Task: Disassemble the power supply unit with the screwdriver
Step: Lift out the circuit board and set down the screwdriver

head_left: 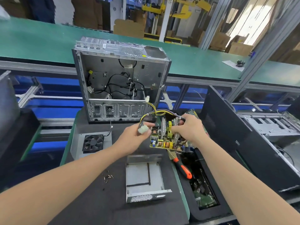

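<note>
Head view, left hand [135,135] gripping white connector [143,129], right hand [189,127] holding circuit board [164,138]

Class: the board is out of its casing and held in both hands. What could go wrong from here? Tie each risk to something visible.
The wire bundle gripped by the left hand loops up to the computer case; lifting the circuit board, held by the right hand, could snag it.
The screwdriver lies at the edge of the mat and might roll off.
Loose screws lie near the left forearm; a sweep could scatter them.
</note>
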`<move>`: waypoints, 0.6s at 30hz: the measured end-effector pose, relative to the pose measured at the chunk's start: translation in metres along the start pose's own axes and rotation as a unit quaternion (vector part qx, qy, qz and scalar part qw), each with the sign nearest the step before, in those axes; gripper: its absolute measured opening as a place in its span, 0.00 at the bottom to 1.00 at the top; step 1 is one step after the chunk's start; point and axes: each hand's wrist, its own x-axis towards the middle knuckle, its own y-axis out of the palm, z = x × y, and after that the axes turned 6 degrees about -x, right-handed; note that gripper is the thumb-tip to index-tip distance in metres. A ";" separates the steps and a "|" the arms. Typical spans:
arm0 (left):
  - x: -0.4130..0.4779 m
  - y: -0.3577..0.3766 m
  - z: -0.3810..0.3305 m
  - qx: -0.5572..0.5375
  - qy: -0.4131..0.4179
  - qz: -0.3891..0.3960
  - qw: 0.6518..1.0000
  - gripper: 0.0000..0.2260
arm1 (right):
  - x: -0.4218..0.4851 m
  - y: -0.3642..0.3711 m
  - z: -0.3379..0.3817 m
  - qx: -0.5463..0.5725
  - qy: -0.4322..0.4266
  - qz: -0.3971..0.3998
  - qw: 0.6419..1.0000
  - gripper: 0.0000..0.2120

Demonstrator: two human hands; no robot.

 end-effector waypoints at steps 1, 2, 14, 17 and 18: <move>0.002 -0.006 0.001 0.002 -0.010 -0.025 1.000 0.11 | 0.007 0.008 0.007 0.003 -0.009 0.002 1.000 0.16; 0.004 -0.012 0.001 0.006 -0.022 -0.049 0.999 0.11 | 0.014 0.016 0.013 0.009 -0.016 0.004 1.000 0.15; 0.040 -0.034 0.039 -0.229 -0.237 -0.263 0.907 0.10 | 0.085 0.137 0.040 0.021 -0.068 0.076 0.995 0.18; 0.050 -0.022 0.046 -0.294 -0.265 -0.256 0.882 0.14 | 0.097 0.155 0.028 0.021 -0.059 0.096 0.993 0.18; 0.052 -0.020 0.047 -0.305 -0.272 -0.249 0.878 0.15 | 0.100 0.160 0.024 0.020 -0.058 0.103 0.993 0.18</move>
